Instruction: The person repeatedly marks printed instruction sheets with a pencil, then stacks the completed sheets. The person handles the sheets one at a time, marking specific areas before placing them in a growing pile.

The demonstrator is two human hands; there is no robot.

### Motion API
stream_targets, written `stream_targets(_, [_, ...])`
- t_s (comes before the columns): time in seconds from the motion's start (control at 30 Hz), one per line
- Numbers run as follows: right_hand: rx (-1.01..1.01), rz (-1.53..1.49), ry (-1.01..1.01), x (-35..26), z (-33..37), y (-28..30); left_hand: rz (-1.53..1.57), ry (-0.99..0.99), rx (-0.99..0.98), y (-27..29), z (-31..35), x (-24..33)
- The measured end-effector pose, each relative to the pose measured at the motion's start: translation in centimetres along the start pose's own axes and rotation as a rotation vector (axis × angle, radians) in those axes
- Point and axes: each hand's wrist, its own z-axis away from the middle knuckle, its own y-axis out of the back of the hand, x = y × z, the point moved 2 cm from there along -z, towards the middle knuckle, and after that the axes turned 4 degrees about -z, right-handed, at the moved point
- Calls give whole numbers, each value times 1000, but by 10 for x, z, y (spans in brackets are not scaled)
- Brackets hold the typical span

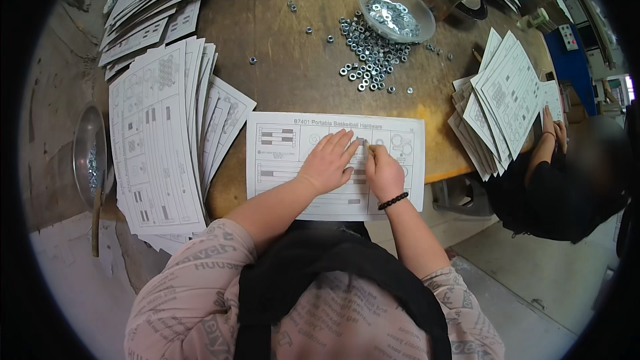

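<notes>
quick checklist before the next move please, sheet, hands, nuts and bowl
1. White printed paper sheet fully on the tabletop: not ok, its lower right corner overhangs the edge.
2. Bare left hand on the sheet: ok, fingers spread.
3. Anything pinched in the bare right hand: cannot tell, too small.
4. Silver metal nuts gathered together: not ok, several lie scattered.
5. Round translucent plastic bowl off the sheet: ok, beyond its far edge.

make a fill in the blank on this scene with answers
Unlike the left hand, the ____ hand wears a dark bracelet.
Both hands are over a printed sheet whose background is ____.
Loose metal nuts lie on a table coloured ____.
Paper stacks stand on the sheet's ____ and right.
Missing words: right; white; brown; left.
</notes>
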Motion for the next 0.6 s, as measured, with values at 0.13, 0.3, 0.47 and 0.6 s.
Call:
stream_targets(0.13, [-10,64,24,2,-4,-4,-9,-9,-2,-2,0,0])
stream_targets(0.3, [-64,116,13,3,-8,-8,-16,-4,1,-4,0,0])
stream_targets(0.47, [-122,162,-4,2,9,-11,-16,-3,17,-6,2,2])
stream_targets(0.6, [-116,151,13,8,9,-10,-16,-7,39,-4,2,3])
